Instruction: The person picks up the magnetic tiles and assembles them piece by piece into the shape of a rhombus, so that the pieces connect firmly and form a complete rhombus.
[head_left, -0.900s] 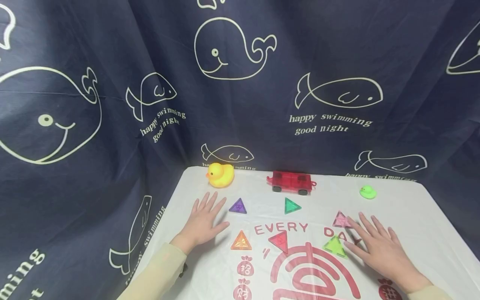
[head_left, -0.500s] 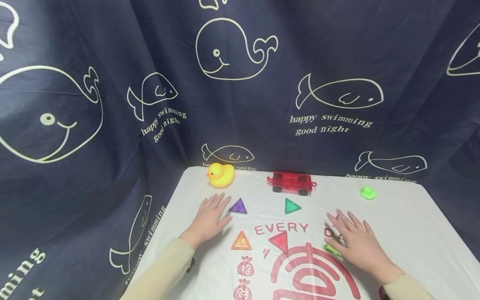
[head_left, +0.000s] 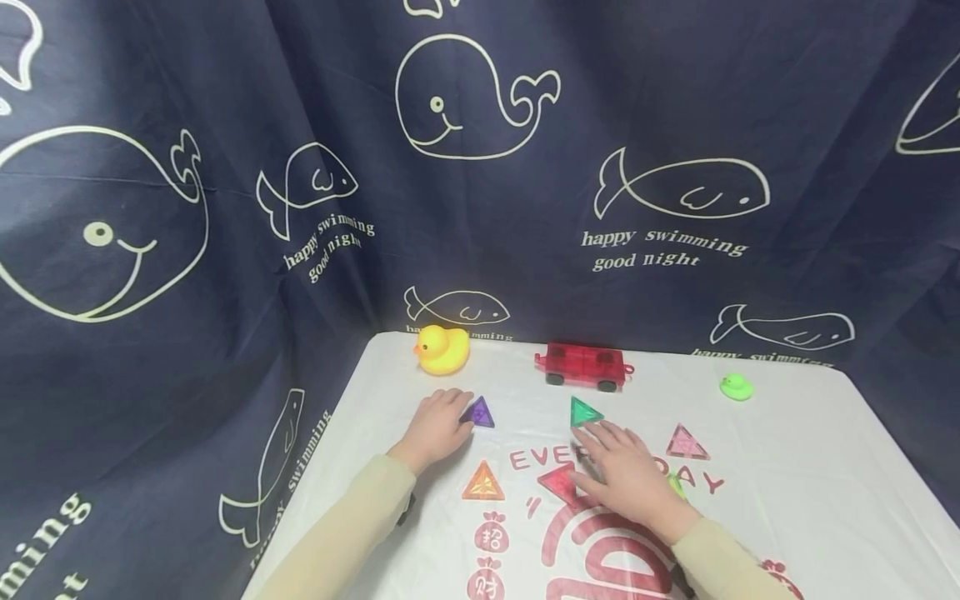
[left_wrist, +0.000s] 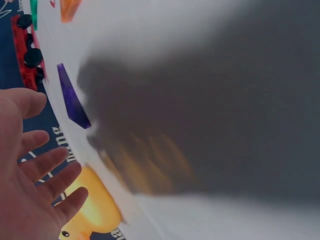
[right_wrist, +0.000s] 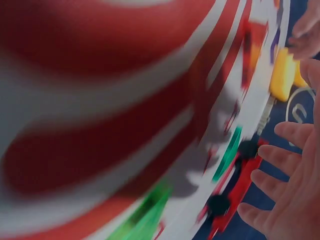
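Observation:
My left hand point(head_left: 435, 429) hovers beside a purple triangular tile point(head_left: 482, 413), its fingers loosely bent and overlapping the tile's left corner in the head view. The left wrist view shows that palm with nothing in it and the purple tile point(left_wrist: 73, 100) apart from the thumb. Over the table's middle, my right hand point(head_left: 628, 471) has its fingers extended, holding nothing. Its fingertips are just below a teal-green triangle point(head_left: 584, 412), and its thumb overlaps a red triangle point(head_left: 558, 479). A lime-green triangle point(head_left: 677, 484) is partly hidden by the right hand.
An orange triangle point(head_left: 483, 483) lies front left, a pink one point(head_left: 687, 443) on the right. Along the back stand a yellow rubber duck point(head_left: 443, 350), a red toy wagon point(head_left: 583, 366) and a small green duck point(head_left: 737, 387). Behind the white table point(head_left: 817, 467) hangs a navy curtain point(head_left: 525, 242).
My right hand has swept left from the pink and lime triangles to over the red one, uncovering the pink. My left hand has shifted slightly right toward the purple triangle, fingers less spread.

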